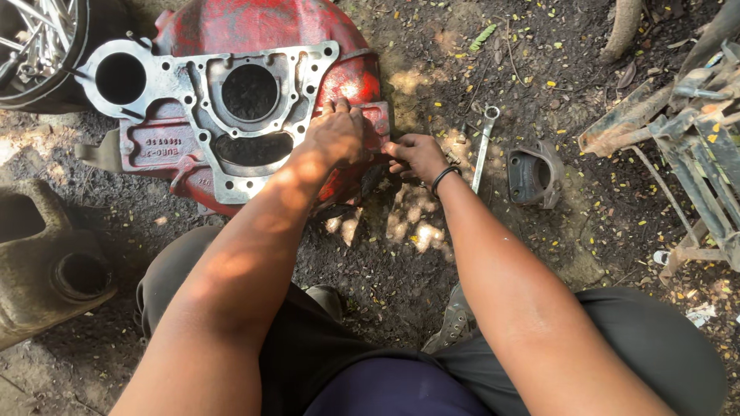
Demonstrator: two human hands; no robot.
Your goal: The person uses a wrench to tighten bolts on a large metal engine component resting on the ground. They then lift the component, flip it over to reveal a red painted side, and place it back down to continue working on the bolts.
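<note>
A big red cast-metal housing [231,31] with a bare grey flange face lies on the dirt in front of me. My left hand [337,135] rests palm down on its right edge, gripping the red lug there. My right hand [415,156], with a dark band on the wrist, is at the same edge just to the right, fingers curled against the housing; whether it holds a small part is hidden. A long spanner [482,146] lies on the ground right of that hand.
A small grey metal bracket [533,173] sits on the dirt at right. Rusty metal frame parts [686,139] fill the far right. A dull cast housing [46,262] lies at left, and a spoked wheel [38,38] at top left. My knees are below.
</note>
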